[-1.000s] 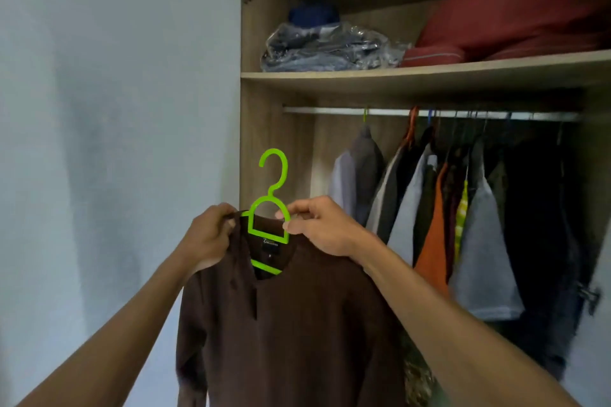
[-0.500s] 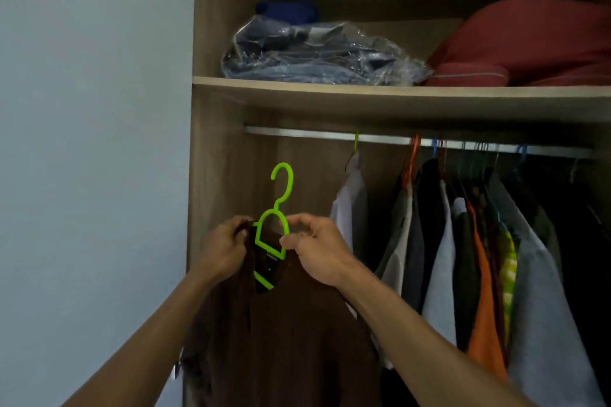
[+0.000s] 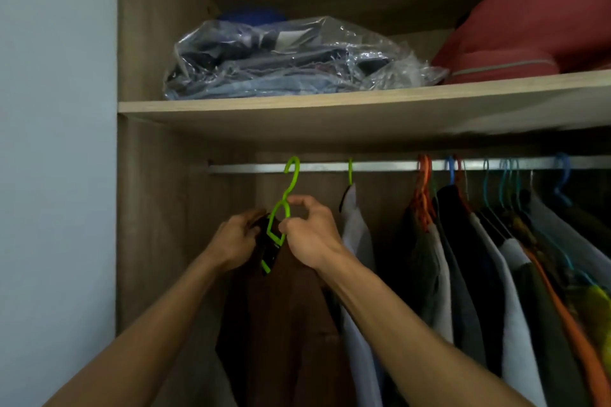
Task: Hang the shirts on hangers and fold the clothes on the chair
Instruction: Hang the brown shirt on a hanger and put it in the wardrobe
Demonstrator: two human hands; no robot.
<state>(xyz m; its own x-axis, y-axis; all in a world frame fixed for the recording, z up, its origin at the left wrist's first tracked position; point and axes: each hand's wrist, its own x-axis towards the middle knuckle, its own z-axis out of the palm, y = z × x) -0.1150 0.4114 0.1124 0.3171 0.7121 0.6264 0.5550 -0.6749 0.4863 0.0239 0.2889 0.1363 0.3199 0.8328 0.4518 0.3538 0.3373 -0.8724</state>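
Note:
A dark brown shirt (image 3: 291, 324) hangs from a bright green hanger (image 3: 281, 208) inside the wardrobe. The hanger's hook sits at the metal rail (image 3: 380, 166), near its left end. My right hand (image 3: 310, 235) pinches the hanger's neck at the shirt's collar. My left hand (image 3: 236, 238) grips the collar and left shoulder of the shirt. The shirt's lower part runs out of view at the bottom.
Several shirts (image 3: 463, 274) on coloured hangers fill the rail to the right, the nearest a pale one (image 3: 355, 235). A shelf (image 3: 330, 109) above carries a plastic bag of clothes (image 3: 291, 59) and a red bundle (image 3: 535, 20). The wardrobe's side wall (image 3: 148, 208) stands close on the left.
Both hands have lifted the shirt and hanger up and into the wardrobe; the hook now reaches the rail. The view has moved closer and tilted upward.

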